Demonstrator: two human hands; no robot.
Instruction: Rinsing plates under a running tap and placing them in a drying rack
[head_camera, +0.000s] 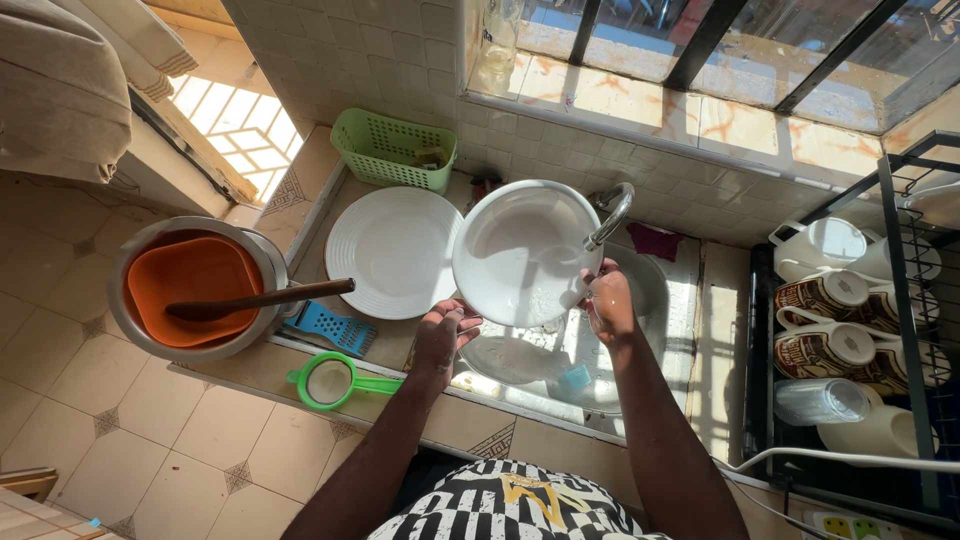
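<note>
Both hands, left hand (443, 330) & right hand (607, 300), grasp white plate (520, 250) under tap (610, 215); better keep it tilted.

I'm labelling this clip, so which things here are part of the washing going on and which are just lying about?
In use: left hand, right hand, white plate, tap, sink.

Lying about: second white plate, green basket, green strainer, blue grater, pot, mugs.
</note>
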